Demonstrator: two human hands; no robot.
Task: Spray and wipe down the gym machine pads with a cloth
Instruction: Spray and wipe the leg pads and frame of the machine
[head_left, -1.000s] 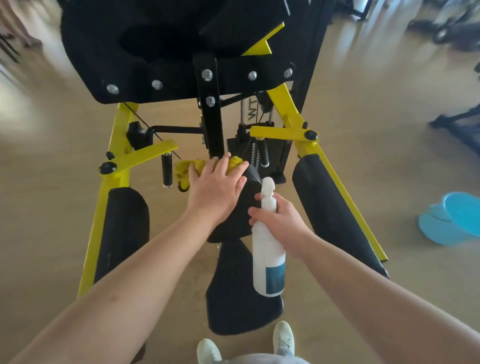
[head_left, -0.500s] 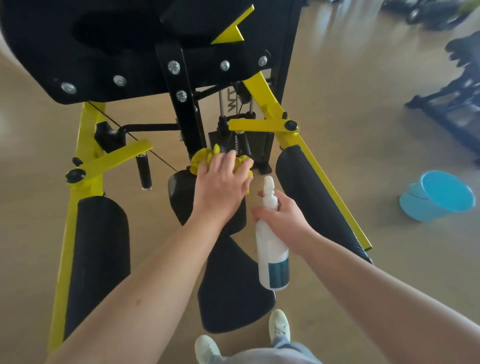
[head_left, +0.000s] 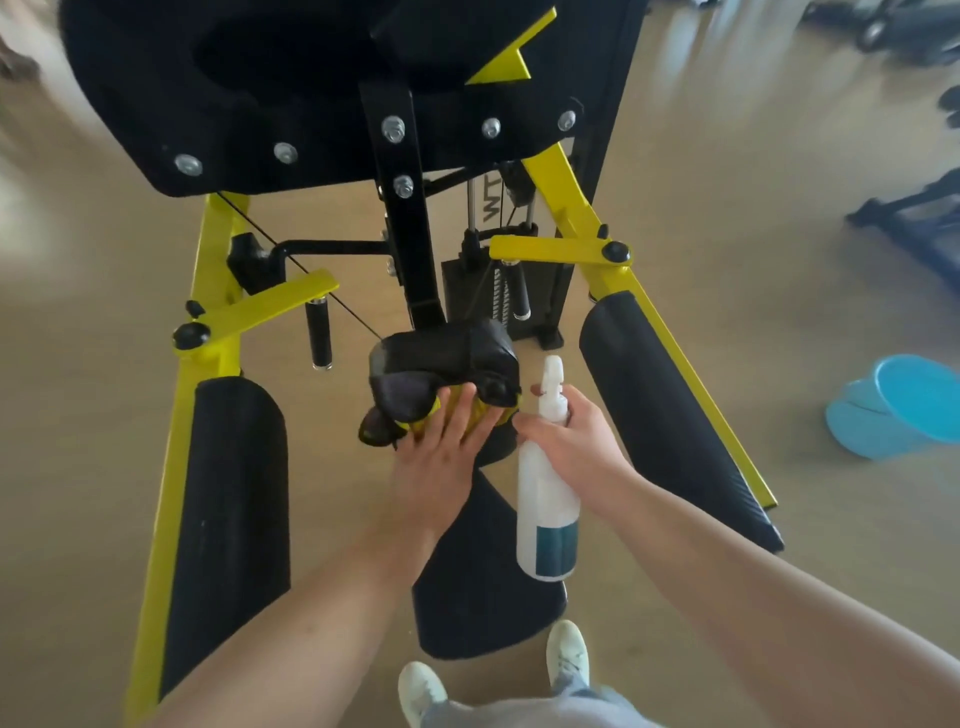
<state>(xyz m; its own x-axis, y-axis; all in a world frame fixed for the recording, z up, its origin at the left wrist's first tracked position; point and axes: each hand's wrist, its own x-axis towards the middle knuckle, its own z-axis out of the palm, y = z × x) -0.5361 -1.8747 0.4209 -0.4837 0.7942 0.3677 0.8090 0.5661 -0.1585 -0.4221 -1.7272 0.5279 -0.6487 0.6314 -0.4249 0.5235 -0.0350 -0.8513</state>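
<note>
A yellow-framed gym machine has a small black centre pad (head_left: 447, 353) at the foot of a black post. My left hand (head_left: 441, 457) presses a yellow cloth (head_left: 467, 415) flat against the near face of that pad, and most of the cloth is hidden under my fingers. My right hand (head_left: 576, 441) grips the neck of a white spray bottle (head_left: 545, 499) with a teal label, held upright just right of the pad. A long black seat pad (head_left: 483, 587) lies below my hands. Black arm pads flank it on the left (head_left: 234, 519) and on the right (head_left: 670, 421).
A big black back pad (head_left: 260, 104) overhangs the top of the view. Yellow frame bars (head_left: 171, 493) run down both sides. A blue bucket (head_left: 893, 410) stands on the tan floor at the right. Other dark machines sit at the far right. My white shoes show at the bottom.
My left hand has slid the cloth from the pad's top down to its near face, uncovering the top. The bottle has stayed beside it in my right hand.
</note>
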